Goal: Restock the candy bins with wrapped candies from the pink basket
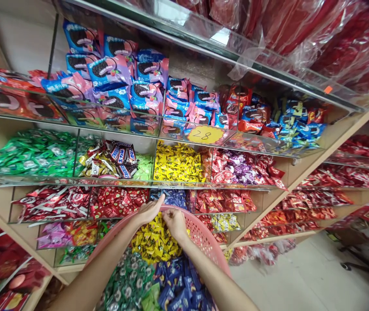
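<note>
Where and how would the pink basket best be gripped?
Probably by the pink basket rim, from left and right at once: the basket is wide and round, and parts of its rim show bare beyond the wrapped candies.

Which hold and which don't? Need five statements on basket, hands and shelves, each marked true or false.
1. The basket is pink. True.
2. The sign reads 82. False: it reads 28.
3. In the basket, the yellow candies lie nearer the left hand and right hand than the dark green candies do. True.
4. In the basket, the blue candies lie left of the dark green candies. False: they lie to the right.
5. The Snickers are in the basket. False: they are shelved.
</note>
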Demonstrator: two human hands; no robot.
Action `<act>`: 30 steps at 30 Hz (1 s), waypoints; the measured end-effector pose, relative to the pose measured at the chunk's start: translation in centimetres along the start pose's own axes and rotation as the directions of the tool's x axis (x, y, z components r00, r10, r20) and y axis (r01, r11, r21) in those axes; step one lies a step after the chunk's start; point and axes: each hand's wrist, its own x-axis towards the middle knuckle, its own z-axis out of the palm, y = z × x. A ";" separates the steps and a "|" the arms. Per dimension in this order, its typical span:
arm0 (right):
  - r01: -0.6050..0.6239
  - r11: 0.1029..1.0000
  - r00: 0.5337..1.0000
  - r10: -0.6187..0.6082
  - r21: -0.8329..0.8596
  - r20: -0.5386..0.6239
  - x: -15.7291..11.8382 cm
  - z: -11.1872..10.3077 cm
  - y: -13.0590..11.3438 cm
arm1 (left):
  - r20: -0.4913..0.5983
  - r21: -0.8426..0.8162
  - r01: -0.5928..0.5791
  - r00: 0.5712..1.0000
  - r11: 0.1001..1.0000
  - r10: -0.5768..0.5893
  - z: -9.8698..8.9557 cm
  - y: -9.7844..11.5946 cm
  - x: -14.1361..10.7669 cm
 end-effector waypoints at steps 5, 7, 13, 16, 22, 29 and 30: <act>0.013 0.999 1.000 -0.013 -0.044 -0.017 -0.1 -0.6 -0.4 | 0.004 -0.015 -0.021 1.000 1.000 0.021 0.0 -0.1 0.1; 0.037 0.998 0.999 -0.039 -0.057 -0.034 0.0 -1.2 -0.8 | 0.012 -0.005 -0.018 1.000 1.000 0.018 0.0 -0.2 0.1; 0.162 0.978 0.984 -0.170 -0.129 -0.055 1.0 -5.7 -3.0 | 0.017 0.013 -0.015 1.000 1.000 0.015 0.0 0.0 0.0; 0.236 0.954 0.963 -0.255 -0.184 -0.083 2.8 -9.0 -4.5 | 0.012 0.005 0.012 1.000 1.000 -0.012 0.0 0.1 -0.1; 0.270 0.817 0.944 -0.329 -0.509 -0.027 9.0 -14.2 -6.0 | 0.036 0.005 0.005 0.999 1.000 -0.005 -0.1 0.2 -0.3; 0.287 0.554 0.958 -0.180 -0.781 0.224 13.0 -14.0 -6.1 | 0.015 0.045 0.007 1.000 0.999 -0.007 -0.5 0.7 -0.8; 0.300 0.536 0.954 -0.171 -0.789 0.246 13.2 -13.7 -6.0 | 0.014 0.053 0.010 1.000 0.999 -0.011 -0.5 0.8 -0.9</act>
